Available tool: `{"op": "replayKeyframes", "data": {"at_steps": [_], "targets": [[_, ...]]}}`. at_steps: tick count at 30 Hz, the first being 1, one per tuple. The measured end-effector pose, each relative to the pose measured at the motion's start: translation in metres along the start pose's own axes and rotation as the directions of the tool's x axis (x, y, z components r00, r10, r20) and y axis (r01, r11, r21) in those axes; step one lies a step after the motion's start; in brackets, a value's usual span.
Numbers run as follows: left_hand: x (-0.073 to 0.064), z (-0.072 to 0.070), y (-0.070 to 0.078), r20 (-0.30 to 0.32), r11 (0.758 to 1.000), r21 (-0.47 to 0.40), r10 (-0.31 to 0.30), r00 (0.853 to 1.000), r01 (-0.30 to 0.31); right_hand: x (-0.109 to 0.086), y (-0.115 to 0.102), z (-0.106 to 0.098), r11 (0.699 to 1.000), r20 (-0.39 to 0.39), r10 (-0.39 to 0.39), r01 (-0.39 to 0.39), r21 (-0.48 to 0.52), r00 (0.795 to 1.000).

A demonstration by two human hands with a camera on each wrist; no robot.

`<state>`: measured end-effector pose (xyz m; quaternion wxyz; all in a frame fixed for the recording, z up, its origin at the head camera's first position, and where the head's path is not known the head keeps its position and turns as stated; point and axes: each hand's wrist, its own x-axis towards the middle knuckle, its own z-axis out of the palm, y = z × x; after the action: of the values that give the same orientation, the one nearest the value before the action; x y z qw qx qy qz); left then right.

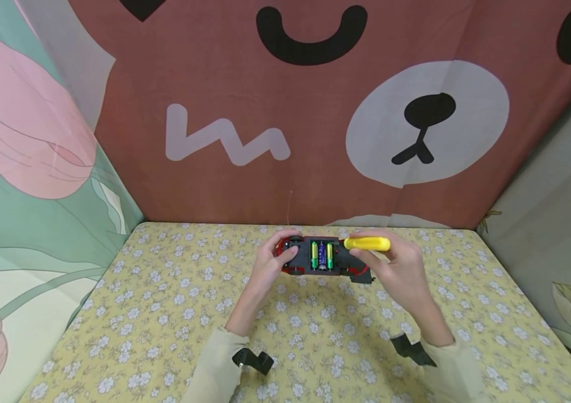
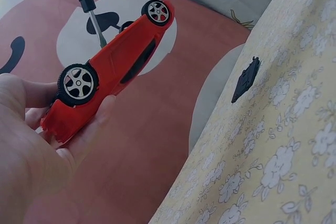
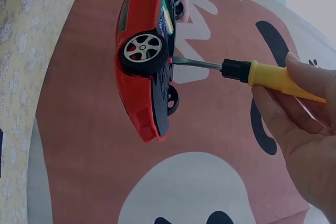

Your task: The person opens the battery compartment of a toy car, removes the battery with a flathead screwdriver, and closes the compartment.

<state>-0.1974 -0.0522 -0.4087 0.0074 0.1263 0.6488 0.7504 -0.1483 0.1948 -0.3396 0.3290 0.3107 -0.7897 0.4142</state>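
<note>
A red toy car point(image 2: 119, 56) is held upside down above the table, its black underside point(image 1: 302, 265) facing up. My left hand point(image 1: 267, 262) grips one end of it, thumb on the underside. In the car's uncovered battery bay lie three batteries point(image 1: 322, 256), two green-and-yellow and one blue. My right hand point(image 1: 402, 271) holds a screwdriver point(image 3: 270, 77) by its yellow handle. The flat metal tip point(image 3: 181, 60) meets the underside beside a silver-spoked wheel point(image 3: 142, 48), as the right wrist view shows.
On the flowered tablecloth point(image 1: 185, 313) lies a small black plastic piece point(image 2: 245, 80), partly behind the car in the head view. A brown curtain with a bear print point(image 1: 235, 196) hangs behind the table; more printed cloth point(image 1: 542, 196) hangs at the sides.
</note>
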Motion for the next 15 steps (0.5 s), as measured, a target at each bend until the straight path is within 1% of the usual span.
{"op": "replayKeyframes", "data": {"at_steps": [8,15], "targets": [[-0.0001,0.0001,-0.0007,0.011,1.0,-0.02,0.009,1.0,-0.009,-0.0001,0.0037,0.001,1.0,-0.008,-0.027,0.027,0.003,1.0],[-0.0007,0.0006,0.0003,0.021,1.0,-0.021,0.008,1.0,-0.008,0.0007,0.0024,0.0003,0.999,0.003,0.023,-0.024,0.024,1.0]]}}
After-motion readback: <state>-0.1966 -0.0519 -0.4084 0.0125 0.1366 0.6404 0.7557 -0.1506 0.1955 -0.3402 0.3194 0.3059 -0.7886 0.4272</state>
